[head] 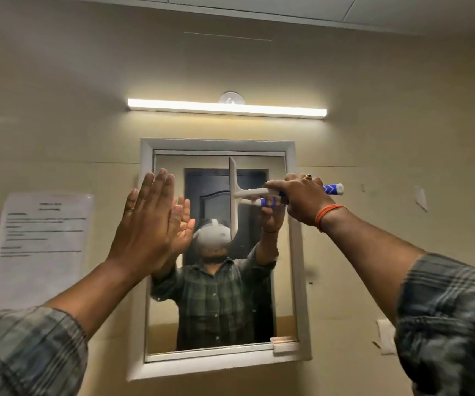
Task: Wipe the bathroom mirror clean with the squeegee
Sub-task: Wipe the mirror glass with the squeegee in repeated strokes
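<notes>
A white-framed bathroom mirror (pixel 259 298) hangs on the beige wall. My right hand (pixel 302 197) grips the blue-and-white handle of a squeegee (pixel 234 192). Its white blade stands vertical against the upper middle of the glass. My left hand (pixel 144 221) is raised with straight fingers at the mirror's upper left edge, palm toward the glass; whether it touches cannot be told. The mirror reflects a person in a plaid shirt with both arms up.
A lit tube light (pixel 227 108) runs above the mirror. A printed paper notice (pixel 42 241) is taped to the wall at the left. Small patches and a paper scrap (pixel 384 335) mark the wall at the right. A small ledge piece (pixel 283 344) sits at the frame's lower right.
</notes>
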